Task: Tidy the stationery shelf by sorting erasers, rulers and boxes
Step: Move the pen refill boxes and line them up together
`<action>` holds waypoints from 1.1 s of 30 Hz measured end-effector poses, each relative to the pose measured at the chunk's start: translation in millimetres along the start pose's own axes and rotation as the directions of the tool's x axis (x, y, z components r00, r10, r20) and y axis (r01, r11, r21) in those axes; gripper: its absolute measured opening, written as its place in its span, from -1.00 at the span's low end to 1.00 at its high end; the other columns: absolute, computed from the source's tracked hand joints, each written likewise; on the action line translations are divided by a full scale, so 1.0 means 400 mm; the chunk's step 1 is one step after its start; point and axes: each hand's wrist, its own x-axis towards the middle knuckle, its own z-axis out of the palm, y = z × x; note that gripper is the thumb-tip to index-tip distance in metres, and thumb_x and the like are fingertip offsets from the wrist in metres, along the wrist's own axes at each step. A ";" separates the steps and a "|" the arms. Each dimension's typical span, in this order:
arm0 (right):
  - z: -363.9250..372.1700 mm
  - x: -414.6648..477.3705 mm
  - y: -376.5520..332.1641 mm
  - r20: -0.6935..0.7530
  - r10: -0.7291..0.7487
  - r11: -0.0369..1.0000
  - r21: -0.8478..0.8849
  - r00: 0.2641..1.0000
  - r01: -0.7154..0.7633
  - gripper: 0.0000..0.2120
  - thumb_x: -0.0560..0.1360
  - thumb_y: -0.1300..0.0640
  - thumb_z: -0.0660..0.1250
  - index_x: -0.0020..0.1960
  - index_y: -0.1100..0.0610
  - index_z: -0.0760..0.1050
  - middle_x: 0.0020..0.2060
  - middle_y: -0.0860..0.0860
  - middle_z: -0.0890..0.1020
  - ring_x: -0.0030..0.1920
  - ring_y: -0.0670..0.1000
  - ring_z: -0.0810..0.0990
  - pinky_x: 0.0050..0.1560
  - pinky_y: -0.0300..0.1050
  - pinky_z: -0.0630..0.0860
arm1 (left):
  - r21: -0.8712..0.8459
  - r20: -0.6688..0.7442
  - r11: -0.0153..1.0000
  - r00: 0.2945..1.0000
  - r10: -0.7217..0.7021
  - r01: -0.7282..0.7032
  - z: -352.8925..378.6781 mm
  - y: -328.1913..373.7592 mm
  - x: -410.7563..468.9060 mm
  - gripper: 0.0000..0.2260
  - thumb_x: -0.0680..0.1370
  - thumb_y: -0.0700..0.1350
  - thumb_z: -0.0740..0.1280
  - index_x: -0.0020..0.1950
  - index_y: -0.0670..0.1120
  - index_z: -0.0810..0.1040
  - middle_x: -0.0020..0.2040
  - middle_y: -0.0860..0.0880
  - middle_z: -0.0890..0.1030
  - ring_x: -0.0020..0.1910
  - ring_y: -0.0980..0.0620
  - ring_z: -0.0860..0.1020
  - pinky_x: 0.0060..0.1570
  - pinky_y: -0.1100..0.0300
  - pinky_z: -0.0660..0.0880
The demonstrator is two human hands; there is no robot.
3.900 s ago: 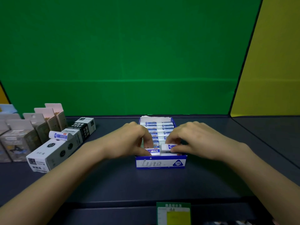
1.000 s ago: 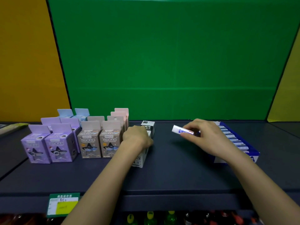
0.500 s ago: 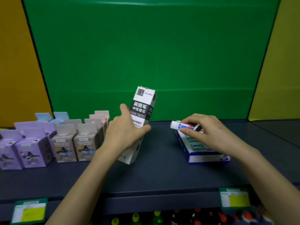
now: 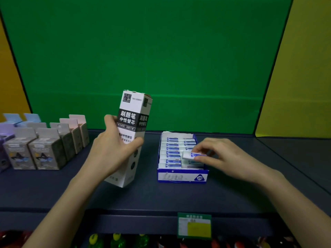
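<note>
Eraser (image 4: 192,156) is pinched in R hand (image 4: 220,156), low over eraser tray (image 4: 181,177), front-right row, prob. to fill the gap there. L hand (image 4: 111,151) wraps tall refill box (image 4: 132,108), tilted just left of tray, likely being stood upright.

Green back wall (image 4: 161,51), yellow panel (image 4: 302,77) slanting at right, orange-yellow panel (image 4: 9,77) at far left, green price label (image 4: 194,226) with yellow patch low in view, bottles with yellow-green caps (image 4: 117,238) along bottom edge, blurred red-topped items (image 4: 236,245) beside them.
</note>
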 end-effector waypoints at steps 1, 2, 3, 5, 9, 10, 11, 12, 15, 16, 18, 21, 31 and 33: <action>0.006 0.003 0.003 0.022 -0.008 1.000 -0.013 1.000 0.008 -0.71 0.46 -0.15 0.25 0.10 -0.05 0.54 -0.03 -0.18 0.58 -0.04 -0.17 0.52 0.01 -0.13 0.51 | -0.003 -0.003 1.000 1.000 -0.005 0.005 0.003 0.002 -0.003 -0.56 0.41 0.05 0.36 0.04 -0.03 0.14 -0.25 0.23 0.41 -0.17 -0.12 0.49 -0.15 0.10 0.35; 0.011 0.005 0.006 0.044 -0.012 1.000 -0.017 0.999 0.013 -0.71 0.46 -0.15 0.25 0.09 -0.07 0.54 -0.05 -0.19 0.58 -0.06 -0.17 0.52 0.00 -0.14 0.50 | -0.005 -0.003 1.000 1.000 -0.008 0.008 0.005 0.003 -0.005 -0.56 0.41 0.07 0.36 0.04 -0.03 0.14 -0.24 0.23 0.41 -0.18 -0.11 0.50 -0.15 0.09 0.35; 0.014 0.007 0.009 0.063 -0.014 1.000 -0.014 0.998 0.015 -0.73 0.45 -0.15 0.27 0.08 -0.07 0.55 -0.06 -0.18 0.60 -0.07 -0.16 0.52 -0.02 -0.16 0.50 | -0.006 0.001 1.000 1.000 -0.010 0.010 0.007 0.005 -0.008 -0.54 0.39 0.10 0.35 0.05 -0.02 0.13 -0.23 0.23 0.42 -0.19 -0.08 0.50 -0.15 0.10 0.36; 0.018 0.010 0.014 0.091 -0.015 1.000 -0.010 0.996 0.016 -0.75 0.45 -0.11 0.30 0.07 -0.05 0.56 -0.09 -0.13 0.62 -0.11 -0.16 0.54 -0.08 -0.25 0.48 | -0.011 0.007 1.000 1.000 -0.015 0.015 0.011 0.008 -0.013 -0.52 0.34 0.16 0.30 0.05 -0.01 0.12 -0.23 0.21 0.45 -0.24 0.05 0.51 -0.16 0.10 0.35; 0.020 0.014 0.018 0.092 -0.021 1.000 -0.012 0.996 0.022 -0.76 0.43 -0.11 0.34 0.03 -0.03 0.58 -0.11 -0.13 0.64 -0.12 -0.17 0.56 -0.09 -0.28 0.49 | -0.047 0.023 0.997 0.998 -0.059 0.060 0.013 0.009 -0.021 -0.50 0.29 0.21 0.23 0.05 0.00 0.13 -0.21 0.18 0.48 -0.21 0.21 0.47 -0.15 0.08 0.37; 0.019 0.016 0.018 0.091 -0.024 1.000 -0.018 0.996 0.025 -0.75 0.42 -0.11 0.35 0.03 -0.03 0.59 -0.11 -0.14 0.65 -0.12 -0.18 0.56 -0.07 -0.27 0.49 | -0.052 0.026 0.996 0.997 -0.067 0.069 0.014 0.007 -0.021 -0.50 0.30 0.22 0.23 0.05 0.00 0.13 -0.19 0.20 0.47 -0.21 0.23 0.46 -0.14 0.08 0.37; 0.018 0.019 0.017 0.092 -0.025 0.999 -0.024 0.995 0.027 -0.75 0.41 -0.11 0.35 0.02 -0.02 0.59 -0.12 -0.15 0.64 -0.12 -0.18 0.56 -0.06 -0.27 0.49 | -0.055 0.028 0.996 0.997 -0.072 0.074 0.015 0.006 -0.021 -0.50 0.30 0.22 0.23 0.05 -0.01 0.13 -0.19 0.21 0.47 -0.21 0.24 0.45 -0.14 0.07 0.37; 0.017 0.020 0.015 0.093 -0.026 0.999 -0.026 0.995 0.029 -0.76 0.41 -0.10 0.36 0.00 -0.02 0.60 -0.14 -0.17 0.62 -0.13 -0.18 0.56 -0.06 -0.28 0.49 | -0.055 0.031 0.996 0.997 -0.072 0.074 0.016 0.003 -0.021 -0.50 0.30 0.23 0.24 0.05 -0.01 0.13 -0.18 0.22 0.46 -0.21 0.22 0.46 -0.13 0.07 0.37; 0.016 0.025 0.010 0.091 -0.016 1.000 -0.023 0.996 0.018 -0.80 0.39 -0.09 0.39 -0.05 -0.02 0.62 -0.19 -0.20 0.59 -0.14 -0.18 0.57 -0.05 -0.22 0.52 | -0.046 0.040 0.996 0.996 -0.076 0.078 0.024 0.001 -0.022 -0.50 0.38 0.23 0.31 0.06 -0.01 0.14 -0.18 0.23 0.46 -0.17 0.00 0.51 -0.11 0.06 0.37; 0.015 0.027 0.009 0.090 -0.005 0.999 -0.032 0.996 0.008 -0.81 0.38 -0.09 0.40 -0.06 -0.04 0.62 -0.18 -0.20 0.62 -0.14 -0.18 0.58 -0.04 -0.18 0.54 | -0.047 0.040 0.995 0.996 -0.081 0.082 0.026 0.000 -0.023 -0.51 0.40 0.21 0.32 0.06 -0.01 0.14 -0.17 0.23 0.46 -0.14 -0.05 0.51 -0.10 0.06 0.36; 0.013 0.032 0.010 0.091 0.024 0.999 -0.038 0.996 -0.021 -0.83 0.36 -0.09 0.43 -0.10 -0.05 0.63 -0.18 -0.17 0.67 -0.16 -0.19 0.60 -0.05 -0.13 0.56 | -0.065 0.045 0.994 0.995 -0.087 0.090 0.026 -0.002 -0.023 -0.50 0.39 0.21 0.33 0.07 -0.01 0.14 -0.15 0.23 0.46 -0.12 -0.04 0.52 -0.10 0.07 0.35; 0.011 0.042 0.010 0.118 0.049 0.998 -0.030 0.992 -0.046 -0.84 0.33 -0.07 0.47 -0.14 -0.03 0.65 -0.21 -0.14 0.68 -0.20 -0.19 0.60 -0.07 -0.13 0.57 | -0.074 0.081 0.992 0.992 -0.094 0.100 0.019 -0.005 -0.024 -0.42 0.25 0.33 0.24 0.07 0.04 0.12 -0.14 0.23 0.49 -0.12 0.16 0.51 -0.13 0.06 0.36; -0.007 0.060 -0.092 0.086 -0.119 0.978 -0.164 0.989 0.132 -0.73 0.47 -0.20 0.21 0.08 -0.16 0.53 -0.02 -0.26 0.53 -0.04 -0.21 0.48 -0.08 -0.18 0.41 | -0.125 0.041 0.991 0.999 -0.031 0.036 -0.095 -0.013 -0.055 -0.45 0.29 0.35 0.29 0.13 0.10 0.26 -0.01 0.26 0.52 -0.05 0.28 0.51 -0.13 0.19 0.46; 0.005 0.081 -0.144 0.058 -0.214 0.968 -0.117 0.975 0.220 -0.76 0.47 -0.17 0.21 0.06 -0.16 0.54 -0.03 -0.27 0.55 -0.03 -0.21 0.49 -0.08 -0.21 0.40 | -0.152 -0.024 0.988 0.999 -0.023 0.019 -0.150 -0.028 -0.072 -0.48 0.23 0.32 0.28 0.10 0.17 0.28 0.01 0.27 0.54 -0.02 0.34 0.52 -0.09 0.21 0.48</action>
